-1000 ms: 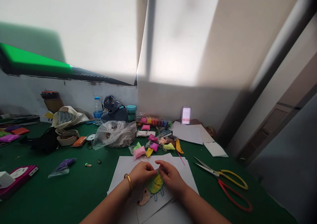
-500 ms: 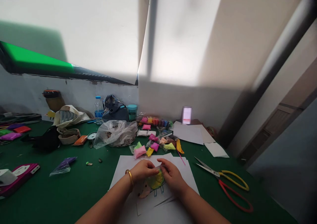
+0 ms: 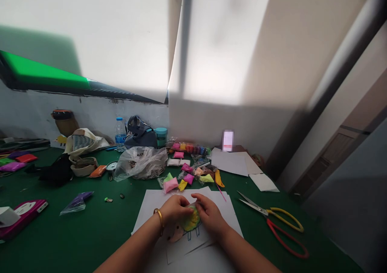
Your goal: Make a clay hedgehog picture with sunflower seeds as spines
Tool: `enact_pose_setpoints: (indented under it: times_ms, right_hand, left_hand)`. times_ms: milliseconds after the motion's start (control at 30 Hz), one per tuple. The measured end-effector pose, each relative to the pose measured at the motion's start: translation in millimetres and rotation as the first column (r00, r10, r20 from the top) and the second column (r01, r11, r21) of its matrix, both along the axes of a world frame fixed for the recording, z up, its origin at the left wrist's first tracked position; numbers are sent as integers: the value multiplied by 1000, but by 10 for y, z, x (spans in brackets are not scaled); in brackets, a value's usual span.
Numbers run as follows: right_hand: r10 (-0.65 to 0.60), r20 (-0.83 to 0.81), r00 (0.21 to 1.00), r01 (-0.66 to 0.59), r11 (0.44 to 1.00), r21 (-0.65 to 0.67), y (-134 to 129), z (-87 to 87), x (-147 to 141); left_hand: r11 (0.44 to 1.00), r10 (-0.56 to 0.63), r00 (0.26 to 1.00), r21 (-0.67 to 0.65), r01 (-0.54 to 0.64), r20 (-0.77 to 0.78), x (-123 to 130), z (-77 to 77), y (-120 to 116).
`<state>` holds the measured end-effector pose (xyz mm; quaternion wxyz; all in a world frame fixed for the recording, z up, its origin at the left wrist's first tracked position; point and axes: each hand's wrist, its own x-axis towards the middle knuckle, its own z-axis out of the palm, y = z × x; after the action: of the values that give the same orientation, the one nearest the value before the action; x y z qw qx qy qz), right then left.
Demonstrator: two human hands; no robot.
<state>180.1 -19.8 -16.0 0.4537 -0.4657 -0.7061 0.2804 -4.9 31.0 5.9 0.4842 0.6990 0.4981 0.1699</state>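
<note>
My left hand [image 3: 174, 208], with a gold bangle at the wrist, is closed, its thumb and fingers pinched together above the paper. Facing it, my right hand [image 3: 211, 217] is closed too, fingertips nearly meeting the left ones. A pale, see-through bit shows between the fingertips, too small to name. Right below them lies a yellow-green clay shape [image 3: 191, 223], partly covered by my fingers. It forms the body of an animal picture with a peach clay head [image 3: 175, 233] and blue drawn legs. The picture is on white paper [image 3: 232, 220].
Large scissors [image 3: 267, 213] with yellow and red handles lie spread at right. Behind the paper are clay packets [image 3: 171, 185] and a clear plastic bag [image 3: 142, 164]. A purple packet [image 3: 77, 202] and a magenta box [image 3: 28, 214] are at left. A bottle [image 3: 120, 136] stands against the wall.
Both hands stay close together over the clay shape, with only slight finger movement. Other things stay where they were.
</note>
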Motion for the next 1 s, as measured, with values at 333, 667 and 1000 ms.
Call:
enact_pose_setpoints:
  times_ms: [333, 667, 1000]
  right_hand:
    - [4, -5, 1000, -4, 1000, 6, -26, 33, -20]
    - [-5, 8, 1000, 5, 1000, 18, -38, 39, -15]
    - [-142, 15, 990, 142, 990, 15, 13, 18, 33]
  left_hand:
    - [999, 33, 999, 0, -33, 29, 8, -44, -13]
    - [1000, 4, 998, 12, -5, 66, -26, -11, 20]
    - [995, 39, 999, 96, -40, 16, -40, 25, -57]
